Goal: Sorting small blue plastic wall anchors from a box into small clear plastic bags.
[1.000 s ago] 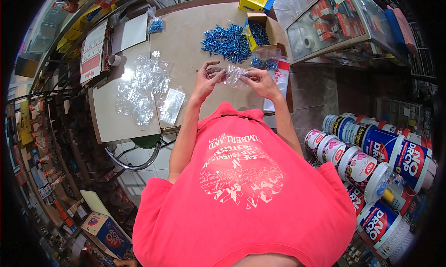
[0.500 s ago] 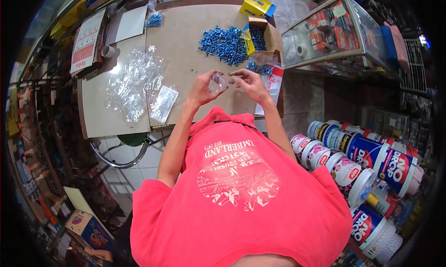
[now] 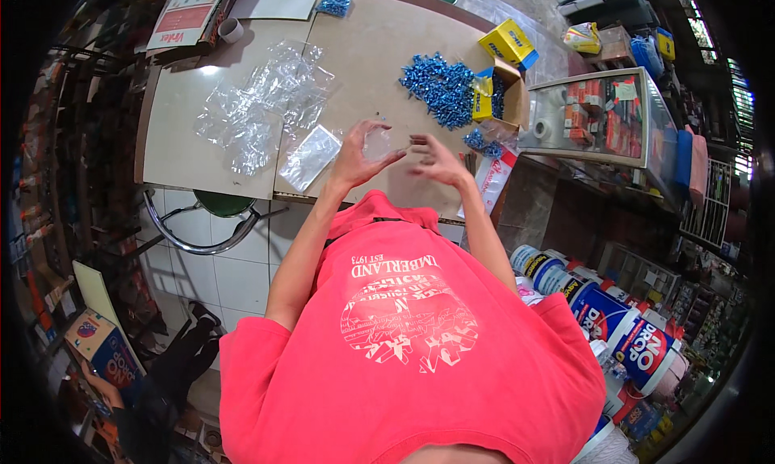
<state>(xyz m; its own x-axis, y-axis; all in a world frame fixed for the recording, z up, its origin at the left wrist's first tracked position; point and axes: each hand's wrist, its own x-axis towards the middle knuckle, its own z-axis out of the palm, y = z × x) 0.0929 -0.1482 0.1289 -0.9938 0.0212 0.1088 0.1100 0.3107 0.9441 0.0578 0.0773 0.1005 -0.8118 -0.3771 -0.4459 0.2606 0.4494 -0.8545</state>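
Above the near table edge, my left hand (image 3: 355,161) is curled with a small clear plastic bag (image 3: 376,144) between its thumb and fingers. The bag seems to hold nothing. My right hand (image 3: 437,162) is just to the right, slightly blurred, its fingers bent and apart with nothing seen in them. Beyond the hands lies a heap of small shiny blue screws (image 3: 440,88). An open cardboard box (image 3: 512,92) at the heap's right side has more of them inside. Filled clear bags of blue screws (image 3: 483,143) lie to the right of my right hand.
A flat stack of clear bags (image 3: 312,157) and loose crumpled bags (image 3: 258,100) lie left on the table (image 3: 347,60). A yellow box (image 3: 508,44), a glass case (image 3: 597,117) and paint buckets (image 3: 605,310) are on the right. A stool (image 3: 222,214) and another person (image 3: 161,383) are at left.
My view has shifted, so the table sits higher and turned. My right hand's fingers have drawn away from the bag and spread; my left hand keeps the bag.
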